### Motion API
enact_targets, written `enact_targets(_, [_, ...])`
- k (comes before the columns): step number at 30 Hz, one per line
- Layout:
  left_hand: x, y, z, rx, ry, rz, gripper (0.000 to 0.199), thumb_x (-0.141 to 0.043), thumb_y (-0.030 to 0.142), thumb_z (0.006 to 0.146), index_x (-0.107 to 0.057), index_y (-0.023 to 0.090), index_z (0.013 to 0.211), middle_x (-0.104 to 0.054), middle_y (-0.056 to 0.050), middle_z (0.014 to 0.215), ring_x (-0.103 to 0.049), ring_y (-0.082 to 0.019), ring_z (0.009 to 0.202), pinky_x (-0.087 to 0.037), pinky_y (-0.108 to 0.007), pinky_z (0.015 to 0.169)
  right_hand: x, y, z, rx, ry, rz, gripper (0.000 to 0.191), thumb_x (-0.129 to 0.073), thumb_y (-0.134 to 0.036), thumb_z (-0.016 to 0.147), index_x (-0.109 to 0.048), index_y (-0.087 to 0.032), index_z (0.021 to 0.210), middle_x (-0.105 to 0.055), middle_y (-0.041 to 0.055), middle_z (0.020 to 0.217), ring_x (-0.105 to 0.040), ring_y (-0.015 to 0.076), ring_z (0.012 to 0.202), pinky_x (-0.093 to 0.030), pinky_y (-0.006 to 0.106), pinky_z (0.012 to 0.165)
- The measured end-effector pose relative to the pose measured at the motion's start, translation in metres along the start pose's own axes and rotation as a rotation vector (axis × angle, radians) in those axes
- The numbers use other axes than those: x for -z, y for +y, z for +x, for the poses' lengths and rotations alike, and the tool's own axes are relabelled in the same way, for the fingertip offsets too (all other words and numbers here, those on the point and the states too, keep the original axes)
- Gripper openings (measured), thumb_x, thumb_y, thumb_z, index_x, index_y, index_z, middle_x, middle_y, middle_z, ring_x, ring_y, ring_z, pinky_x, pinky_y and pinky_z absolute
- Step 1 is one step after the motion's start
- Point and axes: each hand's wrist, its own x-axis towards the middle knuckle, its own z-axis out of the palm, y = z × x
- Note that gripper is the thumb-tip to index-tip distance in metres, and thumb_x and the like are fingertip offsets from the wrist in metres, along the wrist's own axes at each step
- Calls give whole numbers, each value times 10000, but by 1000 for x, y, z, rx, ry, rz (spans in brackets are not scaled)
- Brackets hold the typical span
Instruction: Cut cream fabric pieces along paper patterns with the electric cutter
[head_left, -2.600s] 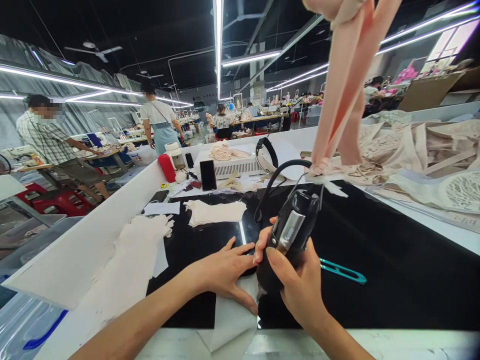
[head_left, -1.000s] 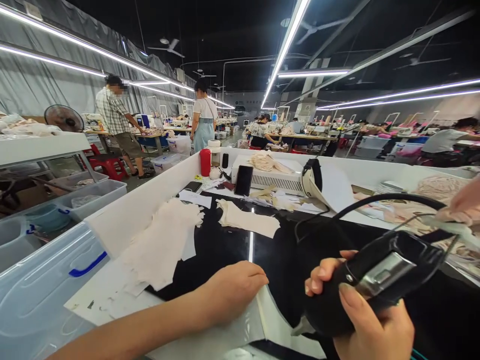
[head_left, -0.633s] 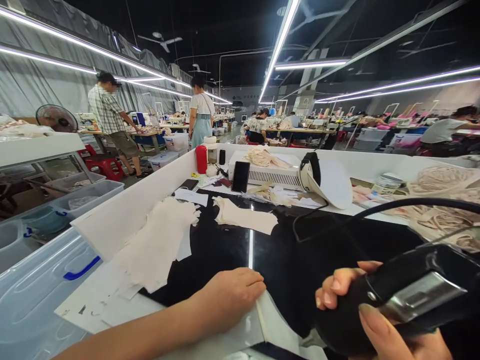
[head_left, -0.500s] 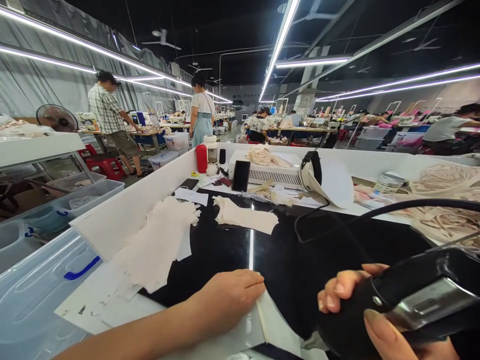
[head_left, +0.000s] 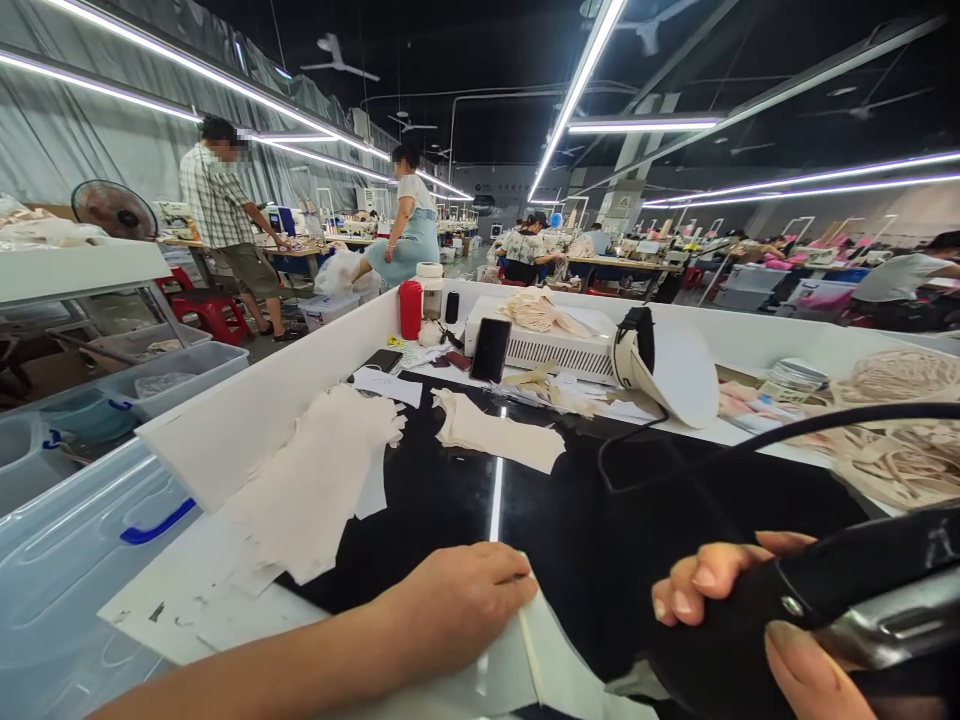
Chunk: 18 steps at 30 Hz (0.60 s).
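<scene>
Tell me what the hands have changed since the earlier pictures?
The left hand, spread flat before, now pinches the pale sheet at its edge. The right hand has moved the black handheld device away to the right, without letting go. The large fabric stack and smaller stack look unmoved.

No text, label, brand or number can be made out for certain: the faint lettering on the far wall (head_left: 517,188) and the marks on the white paper slip (head_left: 387,385) are too small to read.
</scene>
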Motion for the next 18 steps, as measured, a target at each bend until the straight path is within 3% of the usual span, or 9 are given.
enact_targets(4, [-7, -1, -2, -3, 19, -3, 204, -555, 65, 988, -623, 123, 1171, -682, -90, 1227, -665, -207, 1165, -568, -275, 1034, -24, -2, 11, -30, 42, -7, 414, -887, -345, 744, -653, -283, 1081, -633, 0, 757, -606, 201, 647, -609, 348, 569])
enact_targets(9, [-19, -3, -4, -26, 140, 7, 212, -480, 55, 1020, -622, 123, 1162, -693, -105, 1196, -672, -203, 1175, -596, -282, 999, -50, 12, 27, 22, 29, 50, 424, -901, -327, 713, -643, -258, 1042, -652, -13, 748, -604, 170, 612, -589, 302, 547])
enact_targets(18, [-24, -5, -6, -42, 177, -6, 235, -507, 43, 992, -621, 116, 1184, -689, -114, 1234, -690, -219, 1141, -613, -308, 986, -62, 34, 32, 50, -26, 70, 397, -882, -333, 790, -622, -249, 1078, -676, -19, 786, -624, 152, 620, -588, 291, 574])
